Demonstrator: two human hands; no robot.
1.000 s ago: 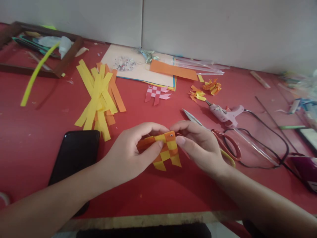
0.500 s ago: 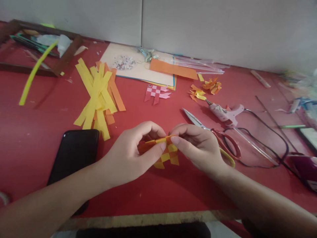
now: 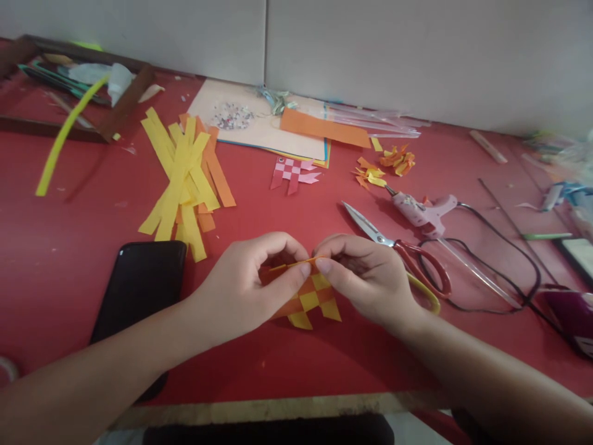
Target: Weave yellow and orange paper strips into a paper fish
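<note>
Between my two hands is a woven piece of yellow and orange paper strips point(image 3: 309, 301), checkered, with pointed strip ends hanging at its lower edge. My left hand point(image 3: 259, 281) pinches its upper edge between thumb and fingers, covering its left part. Close beside it, my right hand point(image 3: 370, 278) pinches the same edge with thumb and forefinger, the thumb tips almost meeting. Beyond the hands lies a pink and red woven paper fish point(image 3: 291, 173) with an eye. Red-handled scissors point(image 3: 365, 222) rest just past my right hand, partly hidden by it.
Yellow and orange paper strips point(image 3: 178, 179) are heaped at left, above a black phone point(image 3: 143, 284). A pink glue gun point(image 3: 419, 213) with a cord lies at right. Behind are a sheet with googly eyes point(image 3: 231, 117), paper scraps point(image 3: 396, 162) and a wooden frame point(image 3: 132, 102).
The woven paper piece has tilted, so its lower part and hanging ends now sit lower and show more of the checkered face. My hands keep their pinch and have shifted slightly.
</note>
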